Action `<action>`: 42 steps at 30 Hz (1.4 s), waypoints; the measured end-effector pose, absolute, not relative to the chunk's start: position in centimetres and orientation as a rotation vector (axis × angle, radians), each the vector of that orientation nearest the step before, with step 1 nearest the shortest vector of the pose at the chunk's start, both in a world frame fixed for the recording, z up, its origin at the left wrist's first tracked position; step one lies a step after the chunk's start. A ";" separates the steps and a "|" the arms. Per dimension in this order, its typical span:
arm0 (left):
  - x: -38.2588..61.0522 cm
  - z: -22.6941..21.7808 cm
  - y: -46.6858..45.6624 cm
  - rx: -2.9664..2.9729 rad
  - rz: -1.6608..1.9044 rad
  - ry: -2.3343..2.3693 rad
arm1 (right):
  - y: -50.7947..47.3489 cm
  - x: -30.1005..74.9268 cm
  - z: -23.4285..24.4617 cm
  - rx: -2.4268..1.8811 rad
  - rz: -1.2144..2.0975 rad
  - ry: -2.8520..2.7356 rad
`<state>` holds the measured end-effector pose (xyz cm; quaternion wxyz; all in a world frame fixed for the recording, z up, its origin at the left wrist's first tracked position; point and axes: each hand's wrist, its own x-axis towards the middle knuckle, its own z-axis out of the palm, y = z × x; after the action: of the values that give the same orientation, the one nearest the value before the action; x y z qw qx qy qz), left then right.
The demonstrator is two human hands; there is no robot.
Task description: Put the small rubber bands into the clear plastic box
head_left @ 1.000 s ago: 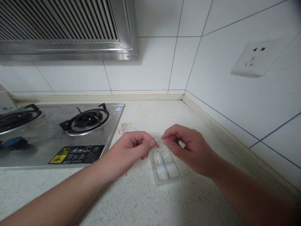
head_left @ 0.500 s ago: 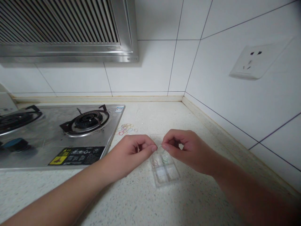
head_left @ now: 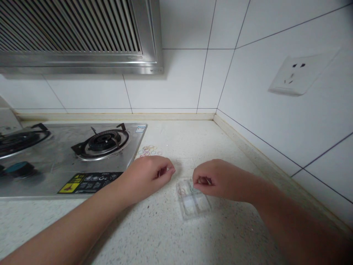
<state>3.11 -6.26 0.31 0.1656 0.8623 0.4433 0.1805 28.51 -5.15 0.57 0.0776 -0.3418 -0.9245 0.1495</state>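
A clear plastic divided box [head_left: 184, 213] sits on the counter, its compartments separated by low walls. In its far left compartment lie orange-brown rubber bands [head_left: 181, 191]; greenish rubber bands [head_left: 193, 188] show in the far right one. My right hand [head_left: 217, 180] is closed in a pinch right over that far right compartment, partly covering it; whatever its fingertips hold is hidden. Left of the box, my left hand [head_left: 154, 175] hovers with thumb and forefinger pressed together, apart from the box. I cannot make out anything in its pinch.
A loose pile of thin coloured rubber bands [head_left: 149, 150] lies beyond my left hand. The gas stove [head_left: 132, 140] borders the counter [head_left: 154, 228] on the left, under a range hood [head_left: 150, 36]. A tiled wall with a socket [head_left: 302, 73] closes off the right.
My hands have moved apart. The right has come down toward the far right compartment, the left has drawn back leftward. The pale rubber band between their fingertips is out of sight now.
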 end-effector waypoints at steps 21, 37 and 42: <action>-0.6 2.2 -4.4 2.590 0.581 1.733 | -4.7 28.9 0.5 -1.087 0.356 -2.632; -3.6 0.2 -1.2 2.456 0.748 1.874 | -4.4 29.1 0.2 -1.070 0.324 -2.652; -3.7 -1.3 0.0 2.451 0.605 1.834 | -4.3 29.0 0.1 -1.083 0.348 -2.636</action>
<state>-3.72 0.02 -1.34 0.0107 0.7854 0.5878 0.1938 29.03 -4.34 0.08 0.1346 -0.3738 -0.9098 0.1201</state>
